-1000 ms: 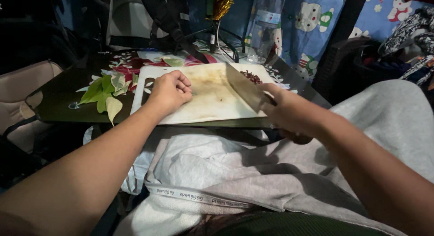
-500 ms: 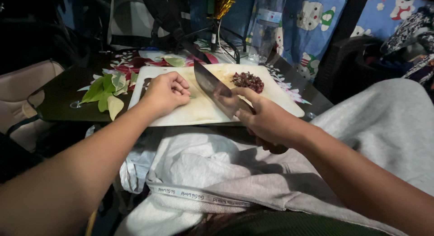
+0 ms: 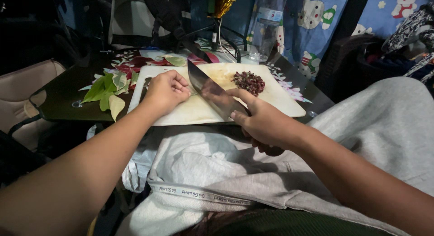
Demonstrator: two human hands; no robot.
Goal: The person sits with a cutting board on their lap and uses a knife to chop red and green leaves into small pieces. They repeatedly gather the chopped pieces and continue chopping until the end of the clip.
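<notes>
On board [image 3: 280, 102]: cleaver [image 3: 210, 92] now nearer left hand [image 3: 166, 89].

One cleaver [image 3: 210, 92], one cutting board [image 3: 280, 100], one chopped pile [image 3: 249, 81], two hands [image 3: 166, 90]

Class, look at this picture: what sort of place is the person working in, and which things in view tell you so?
Probably a lived-in room at home, not a proper kitchen. A white cutting board lies on a low dark floral table, cartoon-print fabric hangs behind, and a plastic bottle stands nearby.
</notes>
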